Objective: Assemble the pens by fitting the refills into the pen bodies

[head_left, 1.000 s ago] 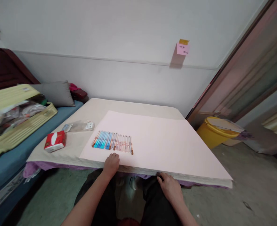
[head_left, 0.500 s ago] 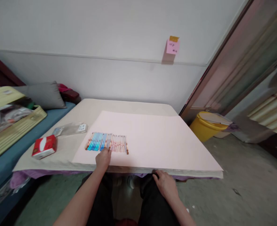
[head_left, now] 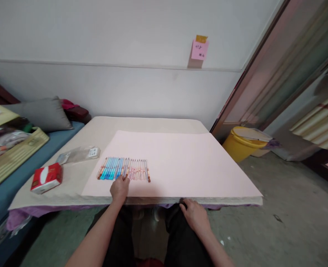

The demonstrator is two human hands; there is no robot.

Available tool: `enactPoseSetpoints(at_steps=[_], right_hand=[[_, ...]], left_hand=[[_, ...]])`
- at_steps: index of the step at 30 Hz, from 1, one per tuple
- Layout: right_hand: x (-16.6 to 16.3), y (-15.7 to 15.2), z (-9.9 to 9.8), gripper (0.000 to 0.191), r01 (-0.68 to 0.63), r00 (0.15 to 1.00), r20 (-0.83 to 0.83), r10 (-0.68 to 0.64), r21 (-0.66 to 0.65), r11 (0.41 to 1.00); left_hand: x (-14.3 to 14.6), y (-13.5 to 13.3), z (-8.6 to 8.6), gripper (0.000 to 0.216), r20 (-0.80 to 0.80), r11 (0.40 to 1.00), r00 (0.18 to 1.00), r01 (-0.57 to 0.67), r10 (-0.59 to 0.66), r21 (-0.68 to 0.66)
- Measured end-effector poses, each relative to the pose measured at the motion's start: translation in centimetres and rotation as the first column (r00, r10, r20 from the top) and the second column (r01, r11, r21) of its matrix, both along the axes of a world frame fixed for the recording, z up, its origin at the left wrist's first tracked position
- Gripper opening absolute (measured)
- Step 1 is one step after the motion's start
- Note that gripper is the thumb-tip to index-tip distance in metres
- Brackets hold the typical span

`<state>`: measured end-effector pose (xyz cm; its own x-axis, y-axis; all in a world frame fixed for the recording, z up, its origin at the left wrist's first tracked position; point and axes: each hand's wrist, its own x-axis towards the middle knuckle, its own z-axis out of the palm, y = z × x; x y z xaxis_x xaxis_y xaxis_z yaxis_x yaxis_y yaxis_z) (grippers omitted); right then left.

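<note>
A row of several pens (head_left: 123, 173), blue ones on the left and pinkish ones on the right, lies on a large pale pink sheet (head_left: 180, 163) on the low table (head_left: 102, 128). My left hand (head_left: 120, 187) reaches over the table's near edge. Its fingers are curled and pinch the near end of one pen in the middle of the row, which lies slightly askew across the others. My right hand (head_left: 195, 215) rests palm down on my right thigh below the table edge, fingers spread loosely, holding nothing.
A red tissue pack (head_left: 46, 177) and a clear plastic packet (head_left: 77, 154) lie on the table's left side. Left of the table is a blue mattress with a yellow-green crate (head_left: 13, 155) and a grey pillow (head_left: 43, 113). A yellow bucket (head_left: 243, 142) stands at the right.
My left hand has moved forward from the table's near edge onto the pen row and closed on one pen. The right hand stays on my thigh. The view has shifted rightwards.
</note>
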<state>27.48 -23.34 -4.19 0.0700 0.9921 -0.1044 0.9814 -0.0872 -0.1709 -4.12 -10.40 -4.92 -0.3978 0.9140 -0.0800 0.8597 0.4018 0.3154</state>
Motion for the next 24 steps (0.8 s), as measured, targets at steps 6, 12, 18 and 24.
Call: enactPoseSetpoints(at_steps=[6, 12, 18, 24], right_hand=[[-0.1, -0.1, 0.5, 0.025, 0.01, 1.0, -0.009, -0.01, -0.001, 1.0], [-0.1, 0.0, 0.6, 0.025, 0.02, 0.999, -0.042, -0.02, -0.003, 1.0], [0.1, -0.1, 0.5, 0.024, 0.029, 0.999, -0.038, -0.028, 0.014, 0.999], [0.1, -0.2, 0.5, 0.025, 0.026, 0.998, -0.055, -0.025, 0.019, 0.999]], left_hand=[[-0.1, -1.0, 0.9, 0.035, 0.041, 0.993, 0.997, -0.065, 0.061, 0.097], [3.0, -1.9, 0.2, 0.029, 0.1, 0.987, 0.995, 0.0, -0.016, 0.164], [8.9, -2.8, -1.1, 0.025, 0.133, 0.984, 0.986, 0.076, -0.098, 0.159], [12.1, -3.0, -1.4, 0.027, 0.105, 0.99, 0.988, 0.1, -0.111, 0.103]])
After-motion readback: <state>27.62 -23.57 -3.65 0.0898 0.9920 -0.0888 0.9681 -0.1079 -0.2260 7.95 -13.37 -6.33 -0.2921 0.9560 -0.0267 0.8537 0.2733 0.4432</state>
